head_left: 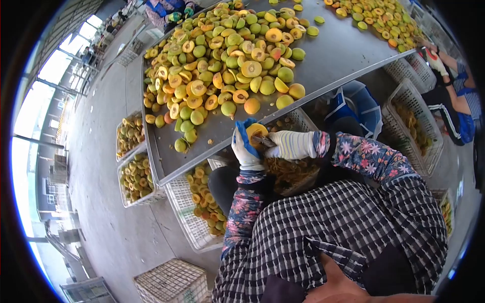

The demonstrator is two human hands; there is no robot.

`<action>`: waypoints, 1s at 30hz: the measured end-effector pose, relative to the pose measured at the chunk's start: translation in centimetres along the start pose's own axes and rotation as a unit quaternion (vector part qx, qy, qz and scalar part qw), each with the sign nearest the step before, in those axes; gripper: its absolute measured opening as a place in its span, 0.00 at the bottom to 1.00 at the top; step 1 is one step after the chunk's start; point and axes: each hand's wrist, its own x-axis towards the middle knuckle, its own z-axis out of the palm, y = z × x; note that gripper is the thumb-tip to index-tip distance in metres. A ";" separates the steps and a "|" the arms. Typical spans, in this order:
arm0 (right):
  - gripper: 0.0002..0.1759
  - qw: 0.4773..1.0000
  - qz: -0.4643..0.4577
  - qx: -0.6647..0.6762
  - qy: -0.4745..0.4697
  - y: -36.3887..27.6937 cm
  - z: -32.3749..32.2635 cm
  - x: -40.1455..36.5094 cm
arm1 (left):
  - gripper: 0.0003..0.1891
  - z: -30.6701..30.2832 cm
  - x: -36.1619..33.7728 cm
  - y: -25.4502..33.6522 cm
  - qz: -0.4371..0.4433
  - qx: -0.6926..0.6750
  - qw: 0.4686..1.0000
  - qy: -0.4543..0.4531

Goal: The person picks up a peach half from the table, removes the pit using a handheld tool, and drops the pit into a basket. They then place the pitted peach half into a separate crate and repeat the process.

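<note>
1. Head view: a yellow-orange fruit (pixel 256 131) is held just off the near edge of the grey tabletop (pixel 333 55), above a white basket (pixel 298 118) filled with brownish scraps.
2. Close behind it on the tabletop lies a broad heap of fruit (pixel 222 65), green and yellow, with whole pieces and cut halves mixed.
3. Under the tabletop edge stand more crates of fruit (pixel 202 202), with a blue bin (pixel 361 108) to the right.
4. Another person's gloved hand (pixel 434 60) works at the far right edge, well apart.
5. Both arms, in floral sleeves, reach forward and meet at the fruit.
6. The gloved left hand (pixel 245 149) is clamped around the fruit, cupping it from below.
7. The gloved right hand (pixel 290 145) is closed on a small dark tool (pixel 263 141) whose tip touches the fruit.
</note>
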 end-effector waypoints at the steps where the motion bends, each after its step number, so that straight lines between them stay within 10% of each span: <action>1: 0.20 0.984 0.119 0.116 -0.068 -2.3 -1.4 -0.8 | 0.18 -0.4 0.2 -1.5 0.016 -0.008 0.999 -0.047; 3: 0.17 0.903 0.245 0.330 -0.125 -3.0 -1.6 -1.6 | 0.17 -0.6 0.4 -1.6 0.041 -0.024 0.995 -0.085; 6: 0.10 0.858 0.265 0.424 -0.114 -2.6 -0.4 -1.9 | 0.18 0.3 -0.1 -0.9 -0.209 -0.305 0.929 -0.022; 10: 0.17 0.946 0.231 0.214 -0.071 -2.3 -0.6 -1.5 | 0.08 0.8 -0.4 -2.0 -0.163 -0.234 0.958 -0.019; 15: 0.17 0.952 -0.193 -0.139 0.193 3.6 3.4 -0.1 | 0.08 1.3 -0.5 -1.7 -0.188 -0.243 0.951 0.039; 18: 0.14 0.938 0.234 0.252 -0.049 -3.4 0.7 -2.1 | 0.12 1.3 -0.4 -0.3 -0.210 -0.257 0.941 0.059; 22: 0.12 0.881 0.265 0.384 -0.085 -3.0 0.1 -2.4 | 0.14 0.6 0.0 0.4 -0.261 -0.346 0.901 0.014; 26: 0.10 0.943 0.219 0.250 -0.025 -4.1 1.1 -2.9 | 0.14 0.6 0.4 0.4 -0.301 -0.426 0.853 0.001; 30: 0.10 0.829 0.243 0.499 -0.072 -3.3 0.9 -3.2 | 0.17 0.5 0.2 0.8 -0.347 -0.473 0.809 -0.007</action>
